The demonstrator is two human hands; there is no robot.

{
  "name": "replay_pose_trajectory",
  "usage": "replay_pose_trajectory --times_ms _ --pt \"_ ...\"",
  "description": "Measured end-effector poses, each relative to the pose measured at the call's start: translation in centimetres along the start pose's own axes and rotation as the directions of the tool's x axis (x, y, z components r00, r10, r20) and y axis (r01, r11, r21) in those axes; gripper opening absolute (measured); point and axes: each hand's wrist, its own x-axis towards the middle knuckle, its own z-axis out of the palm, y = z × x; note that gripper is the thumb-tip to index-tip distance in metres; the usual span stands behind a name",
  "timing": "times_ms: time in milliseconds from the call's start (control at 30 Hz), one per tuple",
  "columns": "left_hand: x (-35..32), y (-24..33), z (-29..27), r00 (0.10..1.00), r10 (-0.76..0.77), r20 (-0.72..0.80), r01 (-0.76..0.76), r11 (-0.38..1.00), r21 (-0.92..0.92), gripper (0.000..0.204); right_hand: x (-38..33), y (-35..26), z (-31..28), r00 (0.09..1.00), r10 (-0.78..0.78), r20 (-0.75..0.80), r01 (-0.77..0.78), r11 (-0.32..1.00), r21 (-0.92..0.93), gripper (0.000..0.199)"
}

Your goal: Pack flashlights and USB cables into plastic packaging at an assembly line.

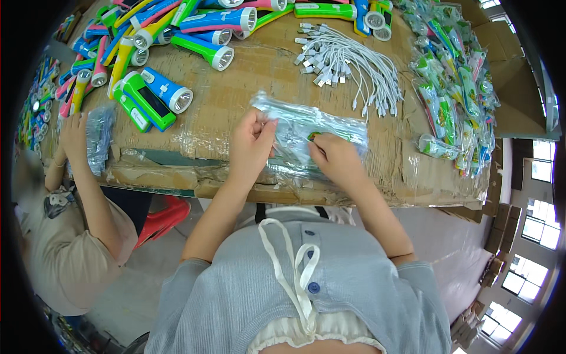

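Observation:
A stack of clear plastic bags (342, 122) lies in front of me near the table's front edge. My left hand (252, 144) is closed at the stack's left side, thumb and fingers pinching the film of a bag. My right hand (339, 156) is curled over the right part, its fingertips pressed together on the same film. A small green and yellow printed patch shows beside the right fingers. Left of the bags, two flashlights, one blue and white (165, 88) and one green and blue (147, 101), lie by a third green one.
A heap of colourful flashlights (218, 21) covers the table's far left. White USB cables (348, 62) lie bundled beyond the bags. Bagged flashlights (460, 88) are piled at the right. At the left, a co-worker's hand (73, 138) rests by another bag stack (100, 133). Cardboard (236, 94) covers the table.

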Motion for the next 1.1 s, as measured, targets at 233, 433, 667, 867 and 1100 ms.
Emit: replay_pose_trajectory --times_ms 233,433,667,867,1100 --pt "-1.6 5.6 0.7 0.931 0.363 0.041 -0.344 0.832 0.436 0.014 4.6 -5.4 -3.5 0.591 0.217 0.777 0.299 0.835 -0.461 0.023" --pt "-1.0 6.1 -2.8 0.992 -0.006 -0.129 0.057 0.917 0.394 0.013 15.4 -8.1 -8.7 0.934 -0.179 0.309 0.226 0.966 -0.122 0.027" --pt "-0.3 2.7 -5.3 0.987 -0.045 -0.152 0.102 0.916 0.388 0.015 25.9 -4.0 -3.2 0.909 -0.357 -0.214 0.356 0.933 -0.043 0.056" --pt "0.5 3.6 -5.6 0.983 -0.132 -0.124 0.163 0.946 0.28 0.015 21.4 -7.0 -7.8 0.94 0.087 -0.328 0.289 0.302 0.908 0.055" --pt "1.5 4.1 -4.5 0.97 -0.21 -0.12 0.23 0.953 0.196 0.015 15.1 -7.1 -5.1 0.98 0.198 0.026 -0.084 0.293 0.953 0.051"
